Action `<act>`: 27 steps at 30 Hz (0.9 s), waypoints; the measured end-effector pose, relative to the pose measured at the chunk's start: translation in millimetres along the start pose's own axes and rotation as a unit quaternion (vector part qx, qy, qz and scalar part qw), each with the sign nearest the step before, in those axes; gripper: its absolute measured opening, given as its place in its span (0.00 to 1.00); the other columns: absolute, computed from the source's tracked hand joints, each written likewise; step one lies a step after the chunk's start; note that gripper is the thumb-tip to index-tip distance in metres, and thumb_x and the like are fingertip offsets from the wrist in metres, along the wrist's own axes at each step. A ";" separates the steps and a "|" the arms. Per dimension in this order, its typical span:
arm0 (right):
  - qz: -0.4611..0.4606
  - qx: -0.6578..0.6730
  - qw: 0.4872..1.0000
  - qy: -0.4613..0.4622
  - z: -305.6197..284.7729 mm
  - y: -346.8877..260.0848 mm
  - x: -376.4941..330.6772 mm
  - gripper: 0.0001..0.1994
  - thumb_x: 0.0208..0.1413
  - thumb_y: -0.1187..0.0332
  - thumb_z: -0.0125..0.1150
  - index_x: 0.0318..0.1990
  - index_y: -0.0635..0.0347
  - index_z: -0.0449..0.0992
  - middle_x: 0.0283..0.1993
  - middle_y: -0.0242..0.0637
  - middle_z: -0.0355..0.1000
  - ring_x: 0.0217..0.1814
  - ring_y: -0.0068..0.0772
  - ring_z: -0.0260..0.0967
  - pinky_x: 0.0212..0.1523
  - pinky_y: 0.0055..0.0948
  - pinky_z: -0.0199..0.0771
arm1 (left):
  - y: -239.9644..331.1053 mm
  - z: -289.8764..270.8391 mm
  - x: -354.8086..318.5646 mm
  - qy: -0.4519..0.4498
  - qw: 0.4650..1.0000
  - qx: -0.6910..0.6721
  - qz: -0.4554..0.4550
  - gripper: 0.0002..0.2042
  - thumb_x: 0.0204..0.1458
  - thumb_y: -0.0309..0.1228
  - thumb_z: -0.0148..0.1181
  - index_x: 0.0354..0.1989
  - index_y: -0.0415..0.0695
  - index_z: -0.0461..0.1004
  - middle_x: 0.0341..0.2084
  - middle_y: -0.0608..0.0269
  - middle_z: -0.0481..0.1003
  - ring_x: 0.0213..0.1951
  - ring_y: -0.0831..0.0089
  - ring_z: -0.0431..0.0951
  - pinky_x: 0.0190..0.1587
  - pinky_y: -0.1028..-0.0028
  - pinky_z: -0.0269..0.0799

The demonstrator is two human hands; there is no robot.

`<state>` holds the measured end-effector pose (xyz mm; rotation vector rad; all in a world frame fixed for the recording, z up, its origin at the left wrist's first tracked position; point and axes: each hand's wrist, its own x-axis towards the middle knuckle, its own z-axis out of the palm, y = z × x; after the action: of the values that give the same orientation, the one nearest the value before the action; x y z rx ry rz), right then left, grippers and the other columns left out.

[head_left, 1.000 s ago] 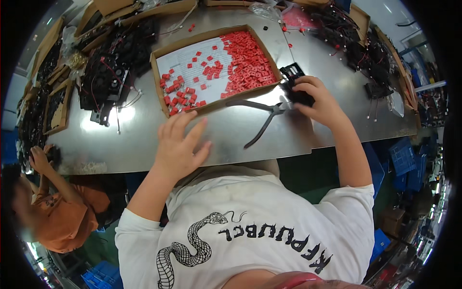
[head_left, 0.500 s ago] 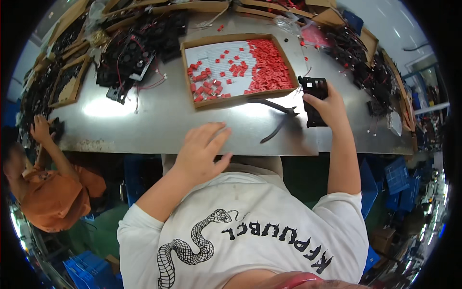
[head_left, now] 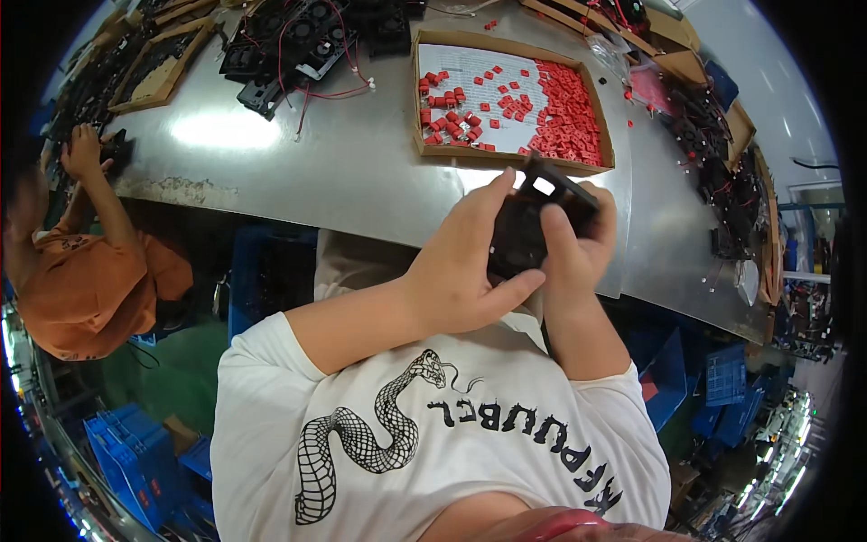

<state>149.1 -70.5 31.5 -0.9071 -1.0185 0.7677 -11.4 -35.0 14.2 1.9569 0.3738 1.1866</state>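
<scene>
The left hand point(head_left: 465, 257) and the right hand point(head_left: 578, 257) both hold on to one black part point(head_left: 520, 237). It is tipped and sits right between the hands. The right thumb lies on its face, and the left hand hugs its left side. Just past the hands is a cardboard tray point(head_left: 461, 157) with lots of little red pieces point(head_left: 571, 108) in it. Black fans point(head_left: 307, 43) with wires are up and to the left of the left hand, on the shiny table point(head_left: 361, 185)
</scene>
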 end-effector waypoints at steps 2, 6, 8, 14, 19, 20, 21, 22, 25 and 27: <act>0.024 -0.006 1.000 -0.001 7.2 16.3 2.4 0.20 0.60 0.73 0.66 0.58 0.60 0.67 0.51 0.37 0.72 0.47 0.28 0.73 0.43 0.30 0.79 | 1.1 3.8 1.7 0.021 0.995 0.087 -0.047 0.48 0.49 0.35 0.69 0.72 0.30 0.43 0.60 0.32 0.59 0.59 0.42 0.66 0.61 0.55 0.67; 0.088 0.119 0.989 -0.014 23.2 22.2 6.3 0.18 0.64 0.66 0.63 0.58 0.59 0.67 0.52 0.36 0.69 0.43 0.25 0.70 0.36 0.27 0.75 | -8.0 0.4 -4.2 0.032 0.977 -0.115 -0.176 0.52 0.48 0.29 0.68 0.75 0.34 0.35 0.66 0.39 0.56 0.65 0.47 0.63 0.68 0.55 0.59; 0.198 0.210 0.938 -0.190 0.1 33.6 16.9 0.18 0.67 0.62 0.60 0.58 0.58 0.67 0.53 0.37 0.66 0.40 0.24 0.69 0.31 0.26 0.72 | -8.1 -12.7 -6.0 0.029 0.972 -0.123 -0.199 0.52 0.47 0.29 0.69 0.75 0.35 0.37 0.63 0.39 0.60 0.62 0.47 0.67 0.66 0.56 0.62; 0.046 -0.518 0.813 -0.261 -20.8 46.3 128.7 0.12 0.61 0.68 0.64 0.49 0.62 0.81 0.45 0.43 0.80 0.41 0.38 0.78 0.46 0.33 0.77 | -17.3 -60.6 -19.2 -0.034 0.961 0.225 -0.157 0.43 0.44 0.29 0.72 0.69 0.38 0.53 0.56 0.42 0.67 0.54 0.49 0.74 0.58 0.58 0.69; 0.011 -0.532 0.745 -0.402 -15.7 76.1 165.6 0.15 0.59 0.68 0.62 0.52 0.60 0.80 0.50 0.44 0.79 0.50 0.48 0.77 0.54 0.39 0.77 | -17.9 -65.6 -11.9 -0.166 0.879 0.438 -0.089 0.40 0.38 0.37 0.70 0.66 0.46 0.65 0.55 0.60 0.69 0.51 0.58 0.72 0.52 0.60 0.66; 0.010 -0.530 0.746 -0.402 -12.8 78.6 172.0 0.15 0.59 0.68 0.62 0.52 0.60 0.80 0.50 0.44 0.79 0.50 0.48 0.77 0.54 0.39 0.77 | -19.2 -64.8 -12.6 -0.167 0.878 0.440 -0.090 0.40 0.38 0.37 0.70 0.66 0.46 0.65 0.55 0.60 0.69 0.51 0.58 0.72 0.52 0.60 0.66; 0.034 -0.549 0.716 -0.430 -10.4 79.7 178.3 0.14 0.59 0.68 0.62 0.51 0.60 0.81 0.50 0.43 0.79 0.50 0.47 0.77 0.54 0.40 0.77 | -21.2 -63.9 -13.3 -0.171 0.876 0.444 -0.080 0.39 0.38 0.37 0.70 0.66 0.48 0.66 0.55 0.61 0.69 0.51 0.59 0.72 0.52 0.59 0.66; 0.058 -0.566 0.683 -0.457 -9.2 80.1 181.0 0.14 0.58 0.68 0.62 0.50 0.59 0.82 0.50 0.43 0.80 0.50 0.46 0.77 0.54 0.40 0.77 | -23.3 -63.3 -13.6 -0.176 0.873 0.449 -0.070 0.39 0.39 0.38 0.70 0.65 0.51 0.67 0.55 0.62 0.70 0.51 0.60 0.71 0.52 0.59 0.66; -0.160 -0.539 0.690 -0.456 -13.7 84.4 179.9 0.12 0.58 0.67 0.63 0.47 0.59 0.84 0.47 0.43 0.81 0.48 0.45 0.78 0.51 0.39 0.77 | -28.4 -62.2 -16.1 -0.181 0.879 0.423 -0.122 0.39 0.39 0.36 0.68 0.67 0.51 0.66 0.55 0.60 0.69 0.54 0.56 0.70 0.56 0.57 0.65; -0.089 -0.536 0.702 -0.460 -11.9 87.0 184.7 0.12 0.58 0.65 0.63 0.45 0.59 0.85 0.45 0.42 0.81 0.47 0.45 0.78 0.50 0.39 0.77 | -32.4 -60.3 -17.7 -0.177 0.880 0.420 -0.134 0.39 0.39 0.36 0.69 0.67 0.51 0.66 0.55 0.60 0.70 0.54 0.56 0.70 0.56 0.56 0.65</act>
<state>212.9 123.3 18.5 -1.3826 -2.5734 0.3594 -66.7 3.8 -6.6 2.6695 1.0550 0.4695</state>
